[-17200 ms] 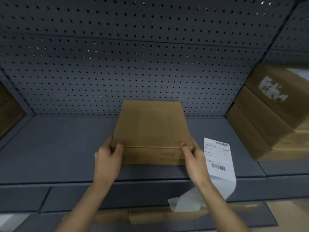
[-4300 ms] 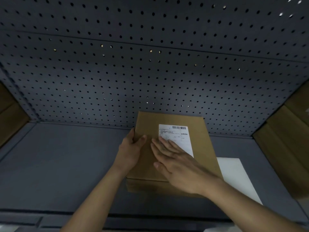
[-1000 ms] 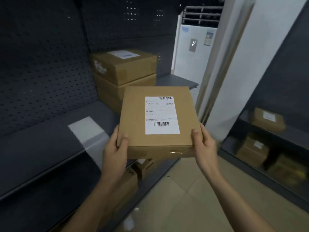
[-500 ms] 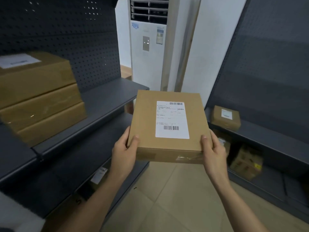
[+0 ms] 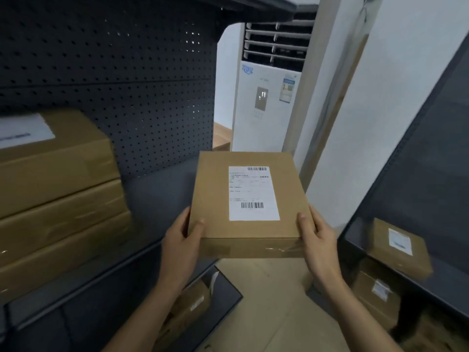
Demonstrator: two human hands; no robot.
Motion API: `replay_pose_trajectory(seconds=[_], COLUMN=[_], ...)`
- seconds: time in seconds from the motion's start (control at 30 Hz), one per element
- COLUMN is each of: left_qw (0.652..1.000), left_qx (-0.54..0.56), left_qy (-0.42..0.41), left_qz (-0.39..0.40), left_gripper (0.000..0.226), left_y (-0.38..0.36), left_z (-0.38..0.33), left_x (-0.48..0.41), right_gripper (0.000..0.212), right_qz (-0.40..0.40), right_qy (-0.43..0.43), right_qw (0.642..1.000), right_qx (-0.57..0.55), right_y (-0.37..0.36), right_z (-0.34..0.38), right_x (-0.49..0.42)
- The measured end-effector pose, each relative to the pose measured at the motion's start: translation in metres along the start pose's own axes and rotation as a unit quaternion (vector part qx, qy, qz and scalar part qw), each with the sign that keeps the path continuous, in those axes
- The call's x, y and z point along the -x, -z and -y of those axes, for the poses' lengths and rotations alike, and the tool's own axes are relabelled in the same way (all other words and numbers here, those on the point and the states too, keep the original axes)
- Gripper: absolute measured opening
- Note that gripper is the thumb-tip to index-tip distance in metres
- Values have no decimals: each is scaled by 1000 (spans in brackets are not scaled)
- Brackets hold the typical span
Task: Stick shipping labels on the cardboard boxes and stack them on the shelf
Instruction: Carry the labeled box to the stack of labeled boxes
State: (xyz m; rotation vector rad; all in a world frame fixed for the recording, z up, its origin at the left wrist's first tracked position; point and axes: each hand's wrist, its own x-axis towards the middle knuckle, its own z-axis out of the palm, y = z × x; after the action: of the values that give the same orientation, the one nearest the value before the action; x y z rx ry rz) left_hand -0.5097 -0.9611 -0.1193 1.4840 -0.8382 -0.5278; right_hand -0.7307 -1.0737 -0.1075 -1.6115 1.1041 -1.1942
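Note:
I hold a flat cardboard box (image 5: 213,196) level in front of me, over the aisle at the end of the left shelf (image 5: 157,191). A white shipping label (image 5: 252,194) with barcodes is stuck on its top face. My left hand (image 5: 181,240) grips the box's near left corner and my right hand (image 5: 317,240) grips the near right corner. A stack of three cardboard boxes (image 5: 55,196) stands on the left shelf, the top one bearing a white label (image 5: 22,130).
A dark pegboard wall (image 5: 114,85) backs the left shelf. A white floor-standing air conditioner (image 5: 266,97) stands ahead. A dark shelf unit at right holds a labelled box (image 5: 403,245) and more boxes (image 5: 375,295) below. Another box (image 5: 187,306) sits on the lower left shelf.
The view has swung right and nearer the stack of three boxes. The labelled box stays held in both hands, now beside the end of the left shelf.

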Motion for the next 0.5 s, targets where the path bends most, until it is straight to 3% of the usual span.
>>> replay_pose_trajectory(seconds=[0.23,0.5], left_qw=[997,974], left_qx=[9,-27], left_qy=[33,42], left_qz=[-65,-220], left_gripper=[28,24], left_y=[11,10], left_z=[22,43], left_x=[-55,-103], right_gripper=[27,31], right_qz=[78,214], right_qy=[10,43], right_qw=[997,975], right_qx=[-4,-49], right_y=[-67,-135], right_z=[-11,-40], right_x=[-84,-172])
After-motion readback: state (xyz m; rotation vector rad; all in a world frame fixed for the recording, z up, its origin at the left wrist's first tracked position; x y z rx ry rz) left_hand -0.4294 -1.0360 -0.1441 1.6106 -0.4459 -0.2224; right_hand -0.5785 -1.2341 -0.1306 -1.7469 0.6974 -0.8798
